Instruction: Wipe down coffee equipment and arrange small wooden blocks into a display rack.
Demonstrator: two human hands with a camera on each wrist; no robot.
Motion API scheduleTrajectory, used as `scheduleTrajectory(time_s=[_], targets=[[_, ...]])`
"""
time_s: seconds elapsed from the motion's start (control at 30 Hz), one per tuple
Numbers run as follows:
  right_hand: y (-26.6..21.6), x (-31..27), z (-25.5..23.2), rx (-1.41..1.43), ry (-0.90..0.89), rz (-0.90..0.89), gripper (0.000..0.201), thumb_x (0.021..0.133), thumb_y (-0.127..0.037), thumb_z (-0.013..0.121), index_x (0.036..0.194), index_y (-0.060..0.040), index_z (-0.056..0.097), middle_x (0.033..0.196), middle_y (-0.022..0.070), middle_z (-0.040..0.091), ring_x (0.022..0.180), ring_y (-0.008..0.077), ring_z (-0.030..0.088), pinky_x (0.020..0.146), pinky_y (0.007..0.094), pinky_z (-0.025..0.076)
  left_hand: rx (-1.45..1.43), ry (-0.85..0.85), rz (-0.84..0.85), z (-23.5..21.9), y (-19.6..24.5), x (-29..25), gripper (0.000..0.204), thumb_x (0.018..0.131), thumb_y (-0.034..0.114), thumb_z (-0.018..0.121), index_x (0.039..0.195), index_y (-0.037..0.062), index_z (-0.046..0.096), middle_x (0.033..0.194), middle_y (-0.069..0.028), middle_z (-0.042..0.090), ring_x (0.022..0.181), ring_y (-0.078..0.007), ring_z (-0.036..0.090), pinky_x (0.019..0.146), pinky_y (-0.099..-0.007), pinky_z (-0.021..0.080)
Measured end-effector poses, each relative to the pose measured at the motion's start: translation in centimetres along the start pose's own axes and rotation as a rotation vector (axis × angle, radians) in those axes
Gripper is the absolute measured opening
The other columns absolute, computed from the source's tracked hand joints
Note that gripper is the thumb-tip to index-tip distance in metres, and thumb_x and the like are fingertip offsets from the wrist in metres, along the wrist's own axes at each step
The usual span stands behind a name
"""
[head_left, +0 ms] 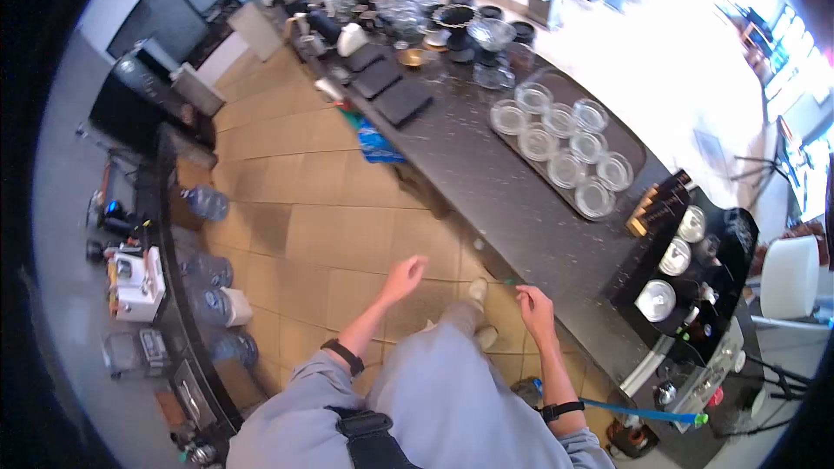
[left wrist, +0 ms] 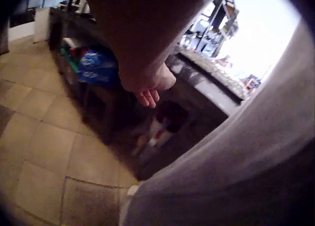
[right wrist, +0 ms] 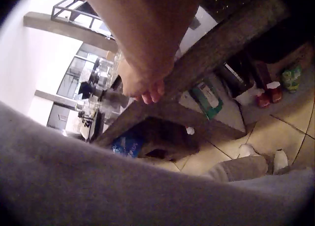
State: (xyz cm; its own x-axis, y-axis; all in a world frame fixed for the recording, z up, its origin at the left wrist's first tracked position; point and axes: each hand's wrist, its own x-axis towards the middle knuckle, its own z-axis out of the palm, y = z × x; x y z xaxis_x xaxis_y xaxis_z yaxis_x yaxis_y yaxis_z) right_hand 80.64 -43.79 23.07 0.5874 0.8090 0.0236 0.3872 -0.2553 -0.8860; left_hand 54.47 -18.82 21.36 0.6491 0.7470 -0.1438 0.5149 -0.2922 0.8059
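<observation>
Over the tiled floor, the left hand [head_left: 406, 278] hangs in the air with loosely bent fingers and nothing in it; the left wrist view shows the same hand [left wrist: 147, 83] from behind the forearm. The right hand [head_left: 535, 302] is beside the counter's near edge, its fingers loosely bent, holding nothing visible; in the right wrist view that hand [right wrist: 142, 83] shows against the counter edge, and whether it touches it I cannot tell. Nearest to it is the dark counter [head_left: 486, 182], bearing a tray [head_left: 638, 143] of clear glass dishes [head_left: 566, 168].
On the counter are dark flat slabs [head_left: 402, 101], stacked glassware [head_left: 408, 13] and a black organizer [head_left: 731, 234] with silver lids. Large water bottles [head_left: 208, 202] stand by the left-hand counter. A blue package [head_left: 379, 146] sits under the counter, and a blue strap [head_left: 643, 412] extends at the right.
</observation>
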Motion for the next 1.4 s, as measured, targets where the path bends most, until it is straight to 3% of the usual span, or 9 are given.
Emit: scheduleTrajectory(time_s=[0.13, 0.47, 0.7, 0.77, 0.8, 0.97, 1.2, 1.27, 1.4], targets=[[2.4, -1.7, 5.2, -0.126, -0.128, -0.006, 0.017, 0.091, -0.006, 0.059, 0.103, -0.0025, 0.071, 0.086, 0.0144, 0.072, 0.078, 0.0271, 0.070, 0.073, 0.0336, 0.055, 0.437, -0.120, -0.275, -4.8, -16.9, -12.3, 0.035, 0.088, 0.019, 0.057, 0.119, 0.0069, 0.064, 0.100, -0.0186, 0.070, 0.091, -0.0359, 0.067, 0.079, -0.0441, 0.053], [6.5, 1.9, 13.9, -0.553, -0.642, 0.008, 0.024, 0.090, -0.018, 0.059, 0.105, -0.0037, 0.071, 0.087, 0.0150, 0.073, 0.076, 0.0264, 0.071, 0.074, 0.0358, 0.056, 0.224, -0.097, -0.775, -9.0, -28.8, -31.3, 0.040, 0.094, 0.036, 0.054, 0.106, 0.0016, 0.071, 0.104, -0.0245, 0.070, 0.099, -0.0409, 0.067, 0.085, -0.0482, 0.053], [11.3, 10.7, 24.0, -0.430, -1.095, 0.333, 0.025, 0.088, -0.014, 0.060, 0.111, -0.0089, 0.067, 0.089, 0.0055, 0.072, 0.072, 0.0182, 0.069, 0.059, 0.0349, 0.054, -0.084, 0.304, -0.866, -14.7, -37.3, -29.5, 0.032, 0.094, 0.026, 0.054, 0.110, 0.0021, 0.068, 0.107, -0.0226, 0.070, 0.102, -0.0390, 0.066, 0.091, -0.0459, 0.051], [8.2, 14.2, 27.2, 0.097, -0.996, 0.801, 0.025, 0.088, -0.010, 0.061, 0.112, -0.0104, 0.065, 0.089, 0.0054, 0.072, 0.071, 0.0168, 0.068, 0.057, 0.0314, 0.053, -0.100, 0.348, -0.799, -18.3, -37.6, -27.7, 0.031, 0.093, 0.024, 0.055, 0.112, 0.0030, 0.068, 0.107, -0.0215, 0.070, 0.102, -0.0370, 0.066, 0.091, -0.0445, 0.051], [5.9, 14.9, 29.3, -0.233, -1.080, 0.184, 0.021, 0.092, -0.011, 0.058, 0.112, -0.0097, 0.065, 0.091, 0.0053, 0.072, 0.069, 0.0155, 0.067, 0.057, 0.0306, 0.053, -0.098, 0.380, -0.722, -20.1, -37.6, -27.0, 0.030, 0.093, 0.022, 0.056, 0.114, 0.0039, 0.068, 0.108, -0.0204, 0.070, 0.101, -0.0350, 0.067, 0.091, -0.0431, 0.051], [-5.9, 17.3, 35.7, -0.188, -0.803, 0.483, 0.020, 0.096, -0.018, 0.055, 0.111, -0.0074, 0.064, 0.088, 0.0050, 0.070, 0.066, 0.0155, 0.064, 0.057, 0.0309, 0.054, -0.283, 0.405, -0.600, -26.5, -38.8, -21.5, 0.029, 0.093, 0.019, 0.060, 0.117, 0.0067, 0.068, 0.103, -0.0145, 0.072, 0.094, -0.0242, 0.068, 0.084, -0.0372, 0.053], [9.7, 23.2, 45.6, -0.043, -1.261, -0.125, 0.015, 0.093, -0.014, 0.053, 0.104, -0.0091, 0.062, 0.082, 0.0060, 0.065, 0.062, 0.0191, 0.062, 0.048, 0.0296, 0.047, -0.606, 0.365, -0.546, -36.9, -39.5, -15.4, 0.023, 0.097, 0.020, 0.058, 0.114, 0.0061, 0.067, 0.093, -0.0080, 0.071, 0.083, -0.0176, 0.067, 0.077, -0.0331, 0.054], [10.3, 25.9, 51.2, 0.041, -1.402, 0.895, 0.018, 0.094, -0.022, 0.059, 0.095, -0.0075, 0.070, 0.090, 0.0070, 0.072, 0.076, 0.0225, 0.070, 0.067, 0.0369, 0.057, -0.611, 0.372, -0.533, -39.8, -41.9, -14.1, 0.023, 0.098, 0.019, 0.058, 0.115, 0.0055, 0.067, 0.093, -0.0081, 0.071, 0.082, -0.0167, 0.067, 0.075, -0.0325, 0.054], [9.8, 32.1, 60.1, 0.069, -1.526, 0.880, 0.023, 0.095, -0.020, 0.051, 0.108, -0.0094, 0.066, 0.085, 0.0053, 0.068, 0.066, 0.0192, 0.066, 0.049, 0.0293, 0.050, -0.710, 0.302, -0.688, -46.1, -47.5, -12.6, 0.025, 0.099, 0.022, 0.059, 0.116, 0.0043, 0.064, 0.093, -0.0084, 0.070, 0.078, -0.0158, 0.067, 0.069, -0.0321, 0.055]])
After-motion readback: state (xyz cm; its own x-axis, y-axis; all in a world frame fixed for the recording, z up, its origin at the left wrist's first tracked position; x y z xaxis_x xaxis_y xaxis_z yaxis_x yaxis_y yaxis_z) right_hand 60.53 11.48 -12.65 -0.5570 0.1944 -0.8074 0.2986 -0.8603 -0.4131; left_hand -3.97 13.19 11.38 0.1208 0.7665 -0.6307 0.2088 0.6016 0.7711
